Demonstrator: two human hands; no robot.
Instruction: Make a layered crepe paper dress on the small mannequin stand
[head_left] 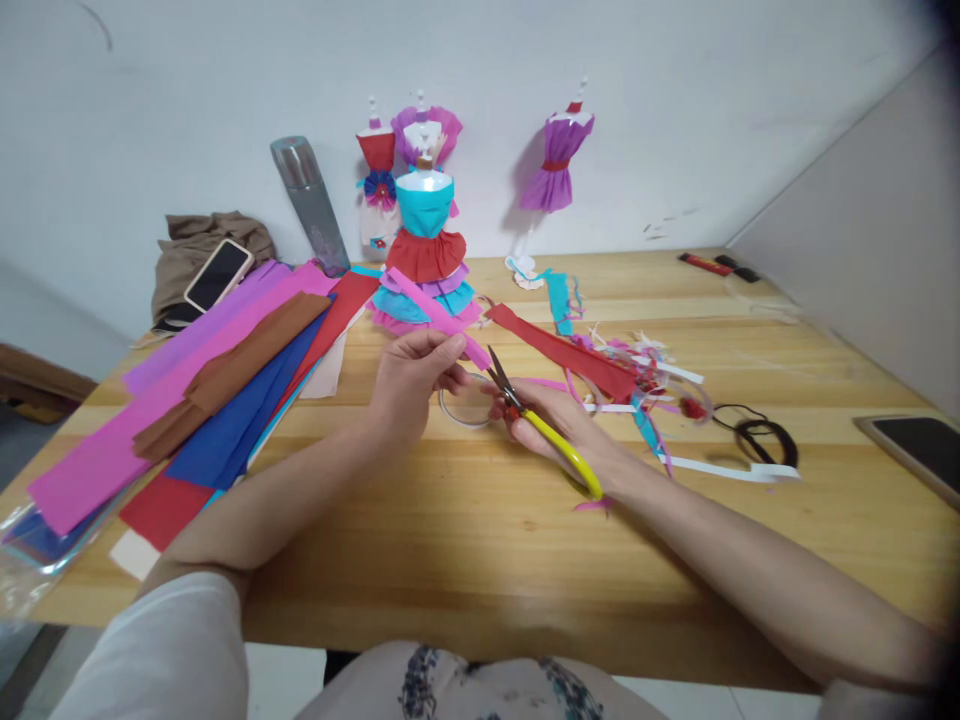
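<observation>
Pinched in my left hand (420,375) is a narrow pink crepe paper strip (420,298), its long end slanting up to the left. My right hand (551,425) grips a pair of yellow-handled scissors (559,450). The blade tips lie close to the strip's lower right end; whether they touch it I cannot tell. Beneath and between my hands a round ring-shaped thing (463,415) rests on the table. Just behind my hands stands a small dress form (425,205) in a turquoise top with red, purple, blue and pink ruffles.
Crepe paper sheets (247,390) are piled at left, near a phone (219,275) and a grey bottle (309,200). More dressed forms stand by the wall, one in purple (559,160). Paper scraps (622,360), black tape (766,445) and another phone (919,450) lie at right.
</observation>
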